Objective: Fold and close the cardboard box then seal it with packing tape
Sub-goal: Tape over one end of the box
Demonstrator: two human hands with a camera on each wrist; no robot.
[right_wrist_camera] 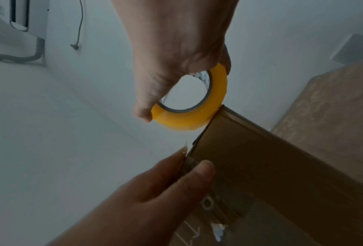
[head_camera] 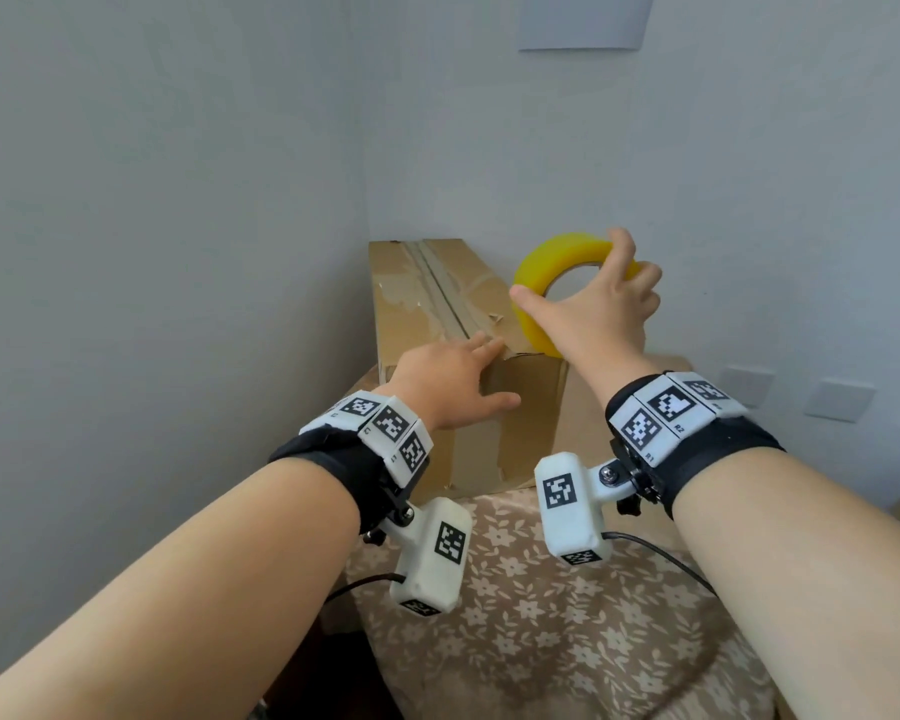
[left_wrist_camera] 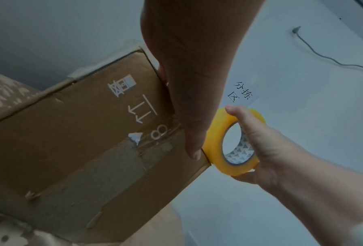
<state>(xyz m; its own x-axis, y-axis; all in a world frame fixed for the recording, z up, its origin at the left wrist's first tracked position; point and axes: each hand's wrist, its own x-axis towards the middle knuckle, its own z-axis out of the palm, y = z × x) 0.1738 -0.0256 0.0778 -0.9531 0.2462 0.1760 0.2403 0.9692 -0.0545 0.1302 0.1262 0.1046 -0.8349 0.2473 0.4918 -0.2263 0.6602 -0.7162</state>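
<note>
A long brown cardboard box point(head_camera: 437, 304) lies on the table with its top flaps closed and old tape scars along the seam. My left hand point(head_camera: 468, 371) rests over the near top edge, fingers flat on top and thumb point(left_wrist_camera: 194, 149) down the front face point(left_wrist_camera: 71, 133). My right hand point(head_camera: 588, 304) grips a yellow roll of packing tape point(head_camera: 552, 257) just above the box's near right corner. In the right wrist view the roll point(right_wrist_camera: 189, 119) touches the box edge point(right_wrist_camera: 271, 166), and a thin clear strip runs from it towards the left fingers point(right_wrist_camera: 176, 159).
The box sits on a table covered with a floral cloth point(head_camera: 541, 615), pushed into a corner of two pale walls. A paper sign point(head_camera: 583, 18) hangs high on the wall, and wall sockets point(head_camera: 842, 402) are at the right.
</note>
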